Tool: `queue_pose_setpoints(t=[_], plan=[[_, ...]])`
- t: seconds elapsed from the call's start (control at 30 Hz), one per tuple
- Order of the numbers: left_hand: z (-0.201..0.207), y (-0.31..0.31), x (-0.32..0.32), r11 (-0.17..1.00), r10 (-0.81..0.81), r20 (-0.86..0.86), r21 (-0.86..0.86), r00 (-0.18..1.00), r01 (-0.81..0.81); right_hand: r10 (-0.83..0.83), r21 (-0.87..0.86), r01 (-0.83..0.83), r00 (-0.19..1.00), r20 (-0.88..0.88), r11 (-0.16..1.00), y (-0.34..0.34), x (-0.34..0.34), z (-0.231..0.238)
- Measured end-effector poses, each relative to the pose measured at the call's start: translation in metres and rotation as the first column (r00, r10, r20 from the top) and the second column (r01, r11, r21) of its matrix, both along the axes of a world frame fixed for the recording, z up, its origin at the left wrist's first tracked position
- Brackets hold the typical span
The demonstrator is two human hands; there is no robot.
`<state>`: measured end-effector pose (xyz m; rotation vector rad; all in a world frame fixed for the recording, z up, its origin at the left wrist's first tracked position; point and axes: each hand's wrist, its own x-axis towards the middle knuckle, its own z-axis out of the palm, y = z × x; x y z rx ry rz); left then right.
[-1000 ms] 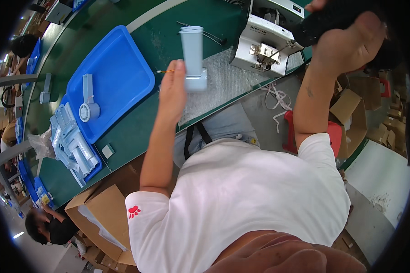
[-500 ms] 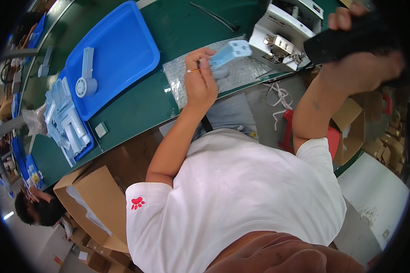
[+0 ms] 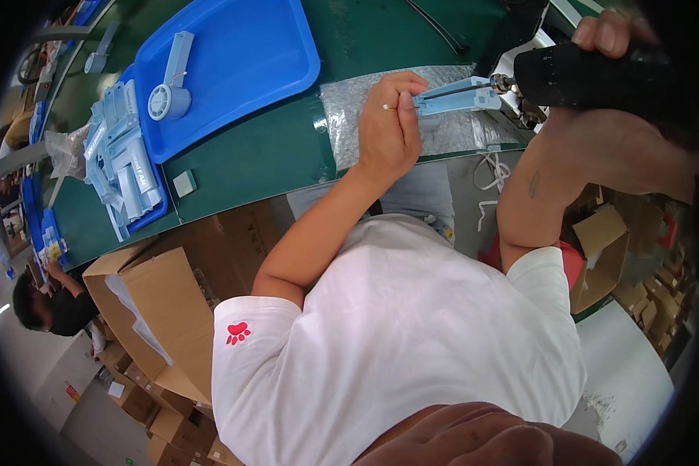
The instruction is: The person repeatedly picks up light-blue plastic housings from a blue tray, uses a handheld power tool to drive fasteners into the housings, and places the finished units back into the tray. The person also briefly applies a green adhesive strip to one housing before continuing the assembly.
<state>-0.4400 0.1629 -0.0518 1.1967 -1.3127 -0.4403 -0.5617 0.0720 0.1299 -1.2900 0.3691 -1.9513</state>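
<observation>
My left hand (image 3: 391, 128) pinches a light-blue plastic fan handle shell (image 3: 464, 101) above a sheet of bubble wrap (image 3: 348, 97). A thin wire with a small white end pokes out by its fingers. My right hand (image 3: 617, 144) is wrapped round a black power screwdriver (image 3: 575, 76), held level. The screwdriver's long thin bit lies along the inside of the shell, its tip close to my left fingers. Whether the tip sits on a screw is too small to tell.
A blue tray (image 3: 291, 58) holds a light-blue handheld fan part (image 3: 171, 85). Light-blue shells (image 3: 128, 167) pile up in another tray beside it. A white machine (image 3: 518, 58) stands behind the screwdriver. Cardboard box (image 3: 167, 311) at the table's edge; another person (image 3: 66, 307) works far left.
The screwdriver has come leftward from the machine's right side, and its bit now reaches into the shell. The shell has turned more level. The view has shifted, so the trays appear further right.
</observation>
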Motion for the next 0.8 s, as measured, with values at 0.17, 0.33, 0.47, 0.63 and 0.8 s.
queue_pose_setpoints(t=[0.17, 0.33, 0.47, 0.63, 0.8], plan=[[0.005, 0.001, 0.002, 1.0, -0.006, 0.023, 0.013, 1.0, 0.006, 0.052, 0.027, -0.053, 0.997, 0.063, 0.998, 0.004, 0.015, -0.001], [-0.002, 0.002, -0.002, 1.0, 0.011, -0.018, -0.006, 1.0, -0.011, 0.315, -0.05, -0.317, 0.948, -0.036, 0.947, 0.002, -0.007, -0.013], [0.001, 0.004, -0.002, 0.999, 0.037, 0.043, 0.006, 0.998, -0.038, 0.208, 0.041, -0.205, 0.975, -0.079, 0.978, 0.015, -0.005, -0.008], [0.001, 0.006, -0.002, 0.999, 0.008, 0.07, 0.034, 0.998, -0.011, 0.15, 0.149, -0.164, 0.984, 0.096, 0.975, 0.029, 0.007, -0.011], [0.003, 0.001, -0.007, 1.0, -0.014, 0.06, 0.016, 0.998, 0.013, 0.064, -0.13, -0.052, 0.994, 0.091, 0.99, 0.018, 0.012, -0.007]])
